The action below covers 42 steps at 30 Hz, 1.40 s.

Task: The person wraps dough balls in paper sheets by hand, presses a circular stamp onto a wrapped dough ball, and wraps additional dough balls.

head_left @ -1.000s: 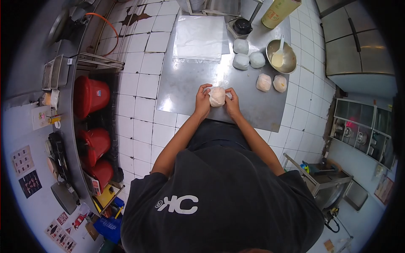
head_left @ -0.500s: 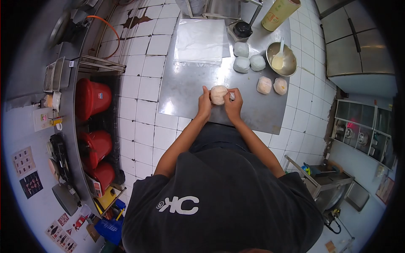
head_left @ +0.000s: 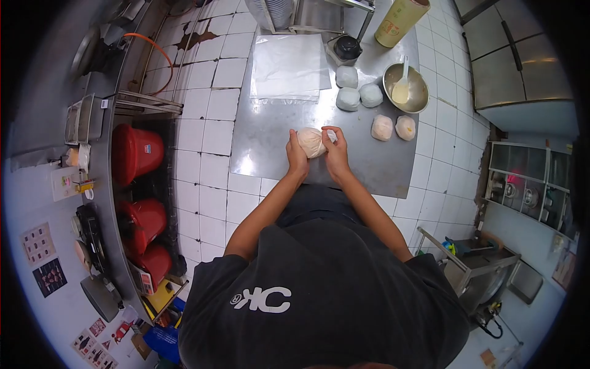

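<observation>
Above the near part of the metal table, a pale orange ball (head_left: 310, 141) in clear film sits between my hands. My left hand (head_left: 297, 156) is curled round its left side. At its right side my right hand (head_left: 335, 151) pinches the gathered film, whose loose end sticks up whitish past the fingers. Two similar wrapped orange balls (head_left: 381, 128) lie to the right on the table. Farther back are several whitish wrapped balls (head_left: 348, 99), next to a metal bowl (head_left: 420, 92) holding a white spoon (head_left: 401, 89).
Stacked clear sheets (head_left: 286, 67) lie on the metal table (head_left: 258, 147) at the back left. Behind are a small black-topped device (head_left: 345, 47), a yellow-green cylinder (head_left: 401, 23) and a metal rack (head_left: 316, 15). Red buckets (head_left: 136, 154) stand under the left counter.
The ball has turned between my hands, and its gathered film now faces my right hand. My right fingers have closed nearer the ball. The whole view has shifted slightly.
</observation>
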Tool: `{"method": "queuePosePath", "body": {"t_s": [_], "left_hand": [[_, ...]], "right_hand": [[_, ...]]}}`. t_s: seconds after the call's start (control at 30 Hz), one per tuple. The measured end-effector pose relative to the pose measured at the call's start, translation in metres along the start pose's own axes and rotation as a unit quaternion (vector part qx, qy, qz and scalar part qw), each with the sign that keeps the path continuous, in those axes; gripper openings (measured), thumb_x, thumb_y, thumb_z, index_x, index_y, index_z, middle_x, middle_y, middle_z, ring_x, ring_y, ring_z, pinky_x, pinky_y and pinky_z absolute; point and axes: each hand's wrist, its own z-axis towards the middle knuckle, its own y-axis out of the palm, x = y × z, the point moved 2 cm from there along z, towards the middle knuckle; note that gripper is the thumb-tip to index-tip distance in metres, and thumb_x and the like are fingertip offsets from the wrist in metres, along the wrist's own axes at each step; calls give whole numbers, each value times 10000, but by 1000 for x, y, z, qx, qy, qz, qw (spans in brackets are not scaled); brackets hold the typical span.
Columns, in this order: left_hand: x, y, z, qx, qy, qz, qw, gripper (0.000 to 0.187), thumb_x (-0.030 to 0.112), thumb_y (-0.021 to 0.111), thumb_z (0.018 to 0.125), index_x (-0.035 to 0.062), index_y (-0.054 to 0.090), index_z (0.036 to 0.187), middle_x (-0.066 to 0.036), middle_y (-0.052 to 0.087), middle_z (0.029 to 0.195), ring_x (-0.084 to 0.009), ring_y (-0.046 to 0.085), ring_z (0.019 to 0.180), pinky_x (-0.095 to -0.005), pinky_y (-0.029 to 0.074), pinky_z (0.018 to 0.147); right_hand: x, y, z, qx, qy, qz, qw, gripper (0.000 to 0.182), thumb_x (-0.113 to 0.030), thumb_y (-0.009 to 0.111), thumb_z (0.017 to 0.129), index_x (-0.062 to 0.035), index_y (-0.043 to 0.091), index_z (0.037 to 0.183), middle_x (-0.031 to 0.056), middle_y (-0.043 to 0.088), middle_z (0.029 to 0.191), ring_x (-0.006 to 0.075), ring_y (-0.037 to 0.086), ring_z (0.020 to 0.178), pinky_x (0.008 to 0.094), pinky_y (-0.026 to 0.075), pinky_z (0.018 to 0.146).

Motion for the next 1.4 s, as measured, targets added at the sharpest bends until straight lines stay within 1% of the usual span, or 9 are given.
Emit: {"method": "queuePosePath", "body": {"t_s": [0.13,0.3,0.47,0.6,0.97,1.03,1.13,1.23,1.4], "left_hand": [[16,11,-3,-50,59,-16,997,604,504,326,1133,-17,628,1173,-117,688,1081,-194,684,972,-327,548,868],[31,29,-15,-108,103,7,989,539,446,328,1142,2,632,1165,-99,681,1061,-180,670,953,-316,537,870],[32,40,-18,-125,84,-43,988,478,376,328,1141,10,635,1143,-88,676,1044,-171,657,943,-319,529,859],[30,31,-13,-98,141,140,975,467,375,324,1137,15,621,1136,-94,667,1036,-173,648,944,-318,520,855],[-135,85,-2,-143,69,316,935,455,441,378,1123,43,503,1303,-188,580,1202,-290,564,1135,-398,470,964],[-131,105,-13,-133,125,565,804,460,399,526,1066,47,500,1363,-206,557,1190,-363,529,1193,-443,457,999],[-110,104,-27,-208,296,616,700,533,318,675,969,68,503,1408,-202,545,1197,-432,501,1220,-489,449,1016],[-91,109,-40,-344,354,566,660,593,254,761,898,83,526,1414,-184,543,1231,-412,538,1190,-491,469,989],[-99,119,-39,-369,300,566,673,580,245,792,872,83,587,1391,-155,563,1191,-345,592,1041,-473,502,916]], "right_hand": [[-21,17,-9,1,16,87,996,303,-234,726,1007,-85,589,1232,52,620,995,105,566,865,261,482,747],[-38,5,-9,113,-224,-235,939,136,-74,699,1004,-18,650,1119,36,665,964,115,617,900,243,505,764],[-48,10,-19,53,-196,-190,961,136,-101,664,1029,27,694,1062,35,679,940,99,613,851,235,494,767],[-32,-15,-18,-37,-97,-182,978,188,-145,632,1053,24,699,1102,39,694,995,94,640,885,257,514,792],[8,-165,-19,155,-88,-170,969,553,-290,813,929,-10,524,1308,132,718,1050,165,685,938,293,545,767],[2,-199,-14,198,-35,-278,939,538,-326,835,903,-23,536,1231,189,752,973,227,711,827,337,554,713],[-5,-219,-4,206,-37,-380,901,554,-350,837,886,-29,546,1231,222,715,1021,309,706,889,390,554,771],[-13,-218,-2,217,-202,-563,772,468,-319,780,938,-26,579,1243,184,665,1056,285,669,891,365,544,802],[-37,-216,-19,173,-267,-505,802,339,-241,741,955,-30,648,1204,162,629,1090,301,643,921,379,533,842]]}}
